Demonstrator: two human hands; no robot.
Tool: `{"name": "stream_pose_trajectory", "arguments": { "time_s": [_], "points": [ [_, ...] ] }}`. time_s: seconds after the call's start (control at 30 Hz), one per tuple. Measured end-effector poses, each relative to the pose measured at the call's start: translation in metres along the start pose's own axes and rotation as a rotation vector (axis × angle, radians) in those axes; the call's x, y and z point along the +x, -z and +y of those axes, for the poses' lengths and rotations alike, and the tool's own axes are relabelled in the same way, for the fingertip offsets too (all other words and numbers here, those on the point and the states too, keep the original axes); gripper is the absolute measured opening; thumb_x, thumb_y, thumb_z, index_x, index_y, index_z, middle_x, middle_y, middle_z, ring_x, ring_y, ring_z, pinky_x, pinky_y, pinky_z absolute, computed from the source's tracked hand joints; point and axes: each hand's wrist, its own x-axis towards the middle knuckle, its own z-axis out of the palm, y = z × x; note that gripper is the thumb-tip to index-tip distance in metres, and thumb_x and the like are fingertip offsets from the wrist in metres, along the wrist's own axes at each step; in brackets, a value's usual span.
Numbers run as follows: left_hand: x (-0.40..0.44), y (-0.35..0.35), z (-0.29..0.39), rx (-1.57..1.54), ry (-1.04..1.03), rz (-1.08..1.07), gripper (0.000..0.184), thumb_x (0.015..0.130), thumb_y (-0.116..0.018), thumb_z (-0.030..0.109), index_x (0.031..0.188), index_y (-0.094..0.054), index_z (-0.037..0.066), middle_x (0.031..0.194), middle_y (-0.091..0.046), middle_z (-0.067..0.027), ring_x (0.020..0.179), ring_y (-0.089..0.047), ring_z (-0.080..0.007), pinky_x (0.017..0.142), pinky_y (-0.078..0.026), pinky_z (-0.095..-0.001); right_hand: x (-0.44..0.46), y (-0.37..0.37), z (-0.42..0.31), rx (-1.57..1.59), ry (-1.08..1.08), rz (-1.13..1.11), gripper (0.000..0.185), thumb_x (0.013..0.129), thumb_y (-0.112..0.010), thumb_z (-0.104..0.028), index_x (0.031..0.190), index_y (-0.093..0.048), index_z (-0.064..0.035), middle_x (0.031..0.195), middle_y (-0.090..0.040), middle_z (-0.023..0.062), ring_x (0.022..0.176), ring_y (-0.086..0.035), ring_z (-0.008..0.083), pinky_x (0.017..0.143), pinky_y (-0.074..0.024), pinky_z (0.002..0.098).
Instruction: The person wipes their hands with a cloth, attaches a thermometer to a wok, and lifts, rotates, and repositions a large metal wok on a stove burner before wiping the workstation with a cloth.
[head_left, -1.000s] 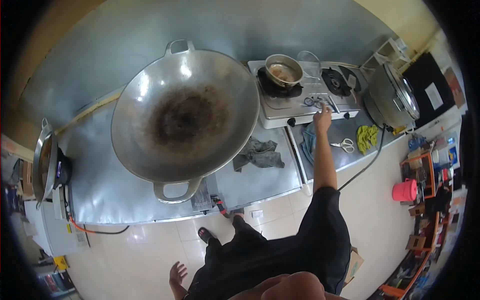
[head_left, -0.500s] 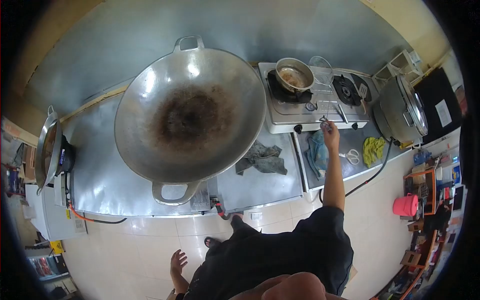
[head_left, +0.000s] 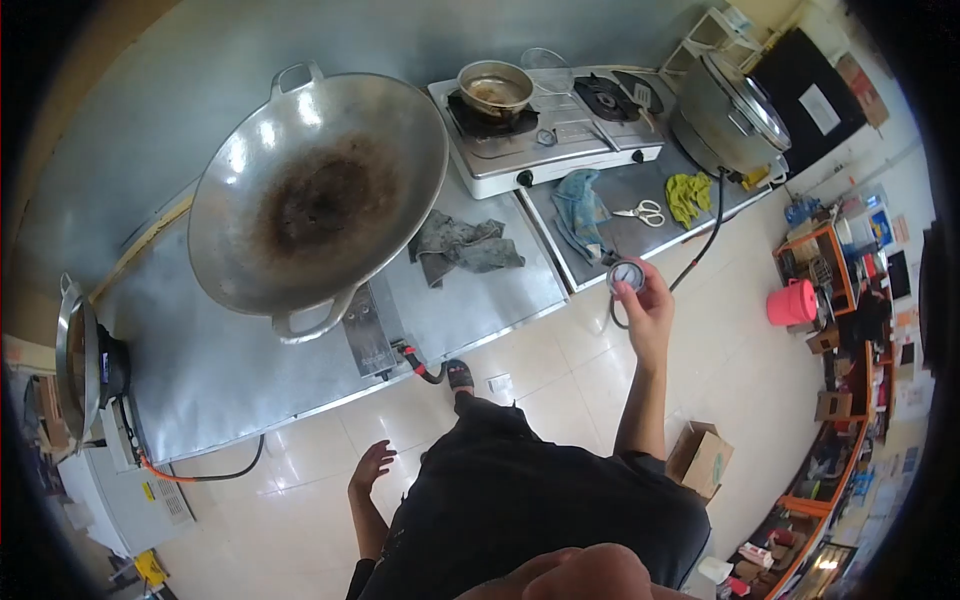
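While I watch through the head camera, the steel counter point(head_left: 505, 295) runs across most of my feed. On it, the big two-handled wok point(head_left: 320, 195) takes up the left side, and the two-burner gas stove point(head_left: 578, 166) stands farther right, with a lidded metal pot point(head_left: 715, 120) just beside it. A small saucepan point(head_left: 490, 72) sits on the stove's left burner, its contents too unclear for me to name. Nearer the front edge lie a blue cloth point(head_left: 580, 208) and a pair of scissors point(head_left: 638, 212).

From what I can see, picking up the round dial gauge point(head_left: 627, 276) is done: it is in hand, beyond the counter's front edge, and not yet set down. A second small dial point(head_left: 546, 137) lies on the stovetop, unhandled.

I have the right arm reaching forward, bent at the elbow, forearm rising towards the counter edge. The right hand point(head_left: 650, 305) pinches the gauge between thumb and curled fingers, its face turned up towards my camera. The left hand point(head_left: 374, 465) hangs low by the body, well apart from the counter, fingers loosely spread and slightly bent, with nothing in its grasp.
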Motion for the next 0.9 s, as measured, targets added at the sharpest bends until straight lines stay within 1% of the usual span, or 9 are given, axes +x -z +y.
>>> {"name": "stream_pose_trajectory", "arguments": {
  "time_s": [0.1, 0.27, 0.3, 0.4, 0.5, 0.57, 0.7, 0.8, 0.9],
  "points": [
    [-0.020, -0.003, 0.023, 0.183, -0.110, -0.075, 0.047, 0.095, -0.044, 0.041, 0.132, -0.045, 0.013, 0.117, -0.060, -0.0068, 0.113, -0.051, -0.0218, 0.094, -0.039, -0.0402, -0.024, -0.005, -0.046, 0.120, 0.120, -0.013, 0.035, 0.084, -0.064, -0.003, 0.117, -0.053, 0.0027, 0.094, -0.060, 0.0044, 0.080, -0.057, 0.0093, 0.072, -0.0469, 0.0216],
    [-0.101, -0.022, 0.034, 0.055, -0.314, -0.144, 0.040, 0.097, -0.044, 0.034, 0.130, -0.047, 0.012, 0.113, -0.061, -0.0058, 0.109, -0.054, -0.0177, 0.094, -0.040, -0.0357, -0.069, -0.042, -0.110, 0.268, 0.344, -0.114, 0.037, 0.083, -0.062, 0.000, 0.118, -0.051, 0.0040, 0.104, -0.055, 0.0075, 0.091, -0.056, 0.0124, 0.074, -0.0477, 0.0227],
    [-0.117, -0.024, 0.032, 0.024, -0.353, -0.152, 0.038, 0.097, -0.044, 0.031, 0.129, -0.048, 0.011, 0.111, -0.062, -0.0057, 0.107, -0.055, -0.0169, 0.093, -0.040, -0.0341, -0.080, -0.054, -0.125, 0.316, 0.317, -0.168, 0.035, 0.082, -0.062, 0.001, 0.116, -0.053, 0.0046, 0.106, -0.053, 0.0087, 0.093, -0.055, 0.0136, 0.077, -0.0458, 0.0234],
    [-0.167, -0.031, 0.039, 0.006, -0.599, -0.133, 0.032, 0.099, -0.043, 0.024, 0.124, -0.052, 0.006, 0.105, -0.063, -0.0071, 0.099, -0.058, -0.0154, 0.090, -0.042, -0.0291, -0.107, -0.091, -0.160, 0.150, 0.557, -0.354, 0.034, 0.080, -0.063, 0.002, 0.114, -0.056, 0.0049, 0.103, -0.053, 0.0090, 0.090, -0.054, 0.0148, 0.079, -0.0434, 0.0237],
    [-0.218, -0.033, 0.054, -0.090, -0.818, -0.127, 0.030, 0.099, -0.043, 0.021, 0.119, -0.053, 0.001, 0.100, -0.062, -0.0081, 0.093, -0.060, -0.0155, 0.087, -0.044, -0.0285, -0.146, -0.131, -0.201, 0.153, 0.600, -0.608, 0.035, 0.077, -0.064, 0.002, 0.111, -0.059, 0.0048, 0.098, -0.056, 0.0107, 0.087, -0.054, 0.0160, 0.074, -0.0430, 0.0241],
    [-0.259, -0.034, 0.067, -0.178, -0.971, -0.130, 0.030, 0.099, -0.042, 0.021, 0.117, -0.053, -0.001, 0.097, -0.062, -0.0078, 0.092, -0.059, -0.0150, 0.086, -0.045, -0.0299, -0.173, -0.162, -0.216, 0.172, 0.634, -0.772, 0.032, 0.076, -0.064, 0.003, 0.108, -0.061, 0.0041, 0.094, -0.058, 0.0099, 0.083, -0.055, 0.0159, 0.070, -0.0439, 0.0244],
    [-0.333, -0.040, 0.074, -0.488, -1.168, -0.082, 0.040, 0.099, -0.038, 0.034, 0.116, -0.053, 0.001, 0.093, -0.061, -0.0075, 0.088, -0.061, -0.0164, 0.083, -0.047, -0.0305, -0.231, -0.230, -0.222, 0.234, 0.629, -1.120, 0.026, 0.078, -0.063, 0.002, 0.103, -0.064, 0.0010, 0.088, -0.060, 0.0086, 0.075, -0.056, 0.0154, 0.063, -0.0446, 0.0255],
    [-0.342, -0.023, 0.044, -0.803, -1.221, -0.172, 0.046, 0.099, -0.036, 0.041, 0.113, -0.054, 0.002, 0.091, -0.060, -0.0083, 0.085, -0.061, -0.0180, 0.077, -0.048, -0.0308, -0.284, -0.285, -0.214, 0.292, 0.619, -1.266, 0.021, 0.083, -0.058, 0.001, 0.103, -0.065, -0.0009, 0.083, -0.060, 0.0070, 0.068, -0.054, 0.0143, 0.057, -0.0423, 0.0256],
    [-0.351, -0.013, 0.014, -1.096, -1.183, -0.066, 0.041, 0.099, -0.037, 0.041, 0.103, -0.054, 0.004, 0.080, -0.057, -0.0054, 0.077, -0.060, -0.0177, 0.071, -0.049, -0.0301, -0.324, -0.321, -0.213, 0.226, 0.587, -1.364, 0.020, 0.085, -0.056, 0.000, 0.103, -0.065, -0.0012, 0.075, -0.058, 0.0045, 0.064, -0.053, 0.0135, 0.057, -0.0411, 0.0251]
  ]
}}
